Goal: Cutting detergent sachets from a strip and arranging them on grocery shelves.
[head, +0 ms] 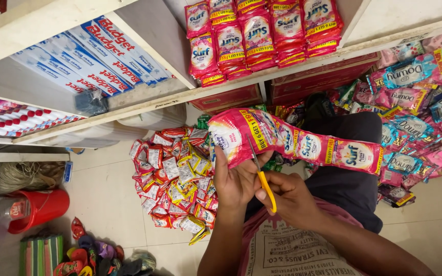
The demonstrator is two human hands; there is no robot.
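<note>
My left hand (235, 180) holds up one end of a long pink strip of joined sachets (303, 144), which trails off to the right across my lap. My right hand (288, 198) grips yellow-handled scissors (263, 176), their blades pointing up at the strip's lower edge close to my left fingers. Both hands are close together above my knees.
A heap of red and white sachets (176, 174) lies on the tiled floor at left. Pink and blue sachet packs (419, 102) pile at right. White shelves (180, 94) above carry pink sachet bundles (262, 36) and blue-white boxes (90, 53). A red bucket (39, 208) stands lower left.
</note>
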